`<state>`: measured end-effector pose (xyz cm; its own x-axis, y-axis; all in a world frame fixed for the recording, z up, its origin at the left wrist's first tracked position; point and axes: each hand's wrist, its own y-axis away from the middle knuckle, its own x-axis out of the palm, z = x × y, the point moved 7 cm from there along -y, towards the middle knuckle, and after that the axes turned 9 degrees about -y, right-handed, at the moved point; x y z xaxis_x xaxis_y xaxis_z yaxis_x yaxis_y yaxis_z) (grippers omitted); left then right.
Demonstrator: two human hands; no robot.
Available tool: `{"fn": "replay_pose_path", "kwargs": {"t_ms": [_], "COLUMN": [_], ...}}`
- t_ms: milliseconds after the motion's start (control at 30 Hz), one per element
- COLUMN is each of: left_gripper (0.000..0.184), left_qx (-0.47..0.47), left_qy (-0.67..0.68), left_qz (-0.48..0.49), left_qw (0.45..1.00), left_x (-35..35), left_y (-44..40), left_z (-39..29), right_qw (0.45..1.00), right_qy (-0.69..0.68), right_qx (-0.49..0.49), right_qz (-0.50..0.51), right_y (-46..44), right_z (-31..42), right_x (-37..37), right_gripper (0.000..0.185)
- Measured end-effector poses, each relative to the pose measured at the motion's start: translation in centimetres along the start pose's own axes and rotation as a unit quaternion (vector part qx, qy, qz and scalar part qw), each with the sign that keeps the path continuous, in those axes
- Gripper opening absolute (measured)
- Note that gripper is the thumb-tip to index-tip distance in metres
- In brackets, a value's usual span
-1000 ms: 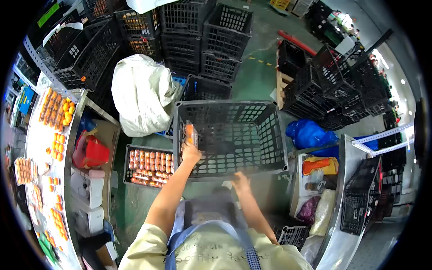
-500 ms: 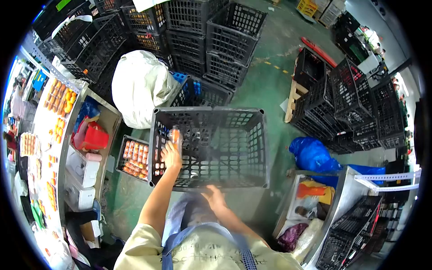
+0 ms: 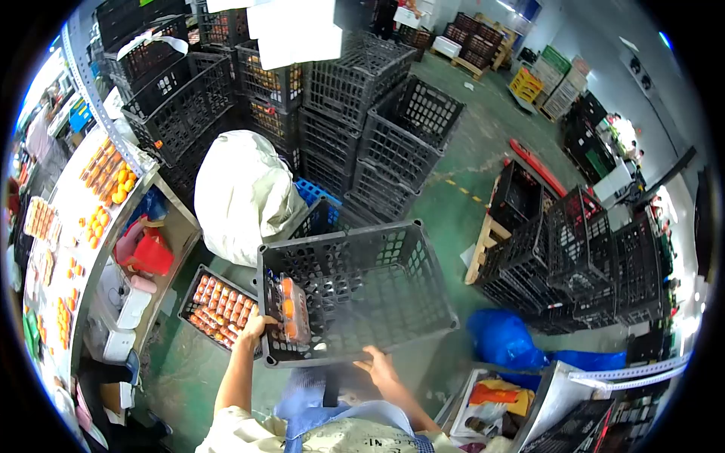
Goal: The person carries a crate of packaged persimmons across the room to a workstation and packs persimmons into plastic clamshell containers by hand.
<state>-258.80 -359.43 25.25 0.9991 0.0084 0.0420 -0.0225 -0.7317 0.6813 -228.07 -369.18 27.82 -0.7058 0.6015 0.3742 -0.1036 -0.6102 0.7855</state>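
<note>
Fruit pack in crate, centre frame
Your left hand curls fingers at the crate's left edge, grip unclear; your right hand spreads empty fingers below.

Shows dark printed lettering across the pale yellow fabric shirt, perhaps in capitals, but too small and distorted to read as words.

I wear the camera on my head. It looks forward and down past my left hand and right hand, into the big black plastic crate close by. The round view is very wide: it bends the long white table at my left and reaches far across the green floor.
</note>
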Motion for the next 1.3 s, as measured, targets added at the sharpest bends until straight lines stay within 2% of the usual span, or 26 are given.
{"fn": "replay_pose_path", "kwargs": {"t_ms": [67,100,167,267,367,500,567,633,667,700,767,800,833,933,967,1100,1300], "left_gripper": [0.043,0.044,0.049,0.048,0.045,0.048,0.049,0.059,0.073,0.082,0.084,0.082,0.075,0.064,0.062,0.062,0.058], "left_qx": [0.018,0.029,0.043,0.071,0.116,0.166,0.162,0.198,0.229,0.272,0.269,0.280,0.295,0.308,0.319,0.330,0.303], "left_qy": [0.026,0.048,0.026,0.086,0.087,0.149,0.151,0.157,0.182,0.147,0.124,0.174,0.138,0.153,0.153,0.149,0.154], "left_qz": [0.024,-0.004,-0.020,-0.014,0.009,-0.012,-0.036,-0.023,-0.004,-0.012,-0.032,-0.020,-0.021,-0.018,-0.016,0.023,-0.023], "left_qw": [0.999,0.998,0.999,0.994,0.989,0.975,0.974,0.967,0.956,0.951,0.955,0.944,0.945,0.939,0.935,0.932,0.940], "left_x": [0.6,1.8,4.0,7.7,12.6,21.0,25.1,28.9,31.1,32.5,35.0,36.4,37.7,40.8,41.5,43.4,45.1], "left_y": [-1.4,-0.3,1.8,2.5,3.5,5.2,6.6,6.4,7.2,7.0,6.1,5.7,5.5,3.1,1.9,-2.6,-8.3], "left_z": [1.2,-0.3,-2.9,-5.3,-10.0,-16.5,-20.0,-23.0,-25.3,-26.7,-29.5,-31.2,-33.1,-37.5,-38.9,-44.6,-51.1], "right_qw": [0.999,0.999,0.998,0.996,0.991,0.978,0.970,0.961,0.959,0.957,0.948,0.948,0.947,0.932,0.937,0.919,0.915], "right_qy": [0.022,0.012,0.039,0.069,0.086,0.101,0.112,0.125,0.128,0.132,0.163,0.166,0.178,0.201,0.203,0.234,0.262], "right_qx": [-0.024,-0.029,-0.034,-0.053,-0.095,-0.170,-0.195,-0.217,-0.222,-0.224,-0.234,-0.232,-0.225,-0.248,-0.226,-0.246,-0.216], "right_qz": [-0.017,-0.019,-0.022,-0.004,0.032,0.072,0.089,0.117,0.122,0.127,0.139,0.145,0.143,0.174,0.171,0.200,0.217], "right_y": [-0.6,-1.3,0.0,1.0,1.9,3.9,3.9,4.8,4.6,4.5,4.0,3.0,2.1,-0.2,-1.7,-5.1,-11.1], "right_z": [2.4,3.7,7.7,13.0,19.7,30.9,36.4,42.2,45.0,47.5,52.5,54.8,57.0,63.1,64.8,70.9,77.6], "right_x": [-0.1,-0.7,-0.1,-0.4,-0.7,-0.2,-1.1,-0.5,-0.4,-0.2,0.8,1.3,1.8,4.2,4.9,9.8,15.2], "right_gripper": [0.037,0.026,0.025,0.021,0.021,0.020,0.021,0.025,0.026,0.026,0.027,0.028,0.029,0.029,0.026,0.023,0.023]}}
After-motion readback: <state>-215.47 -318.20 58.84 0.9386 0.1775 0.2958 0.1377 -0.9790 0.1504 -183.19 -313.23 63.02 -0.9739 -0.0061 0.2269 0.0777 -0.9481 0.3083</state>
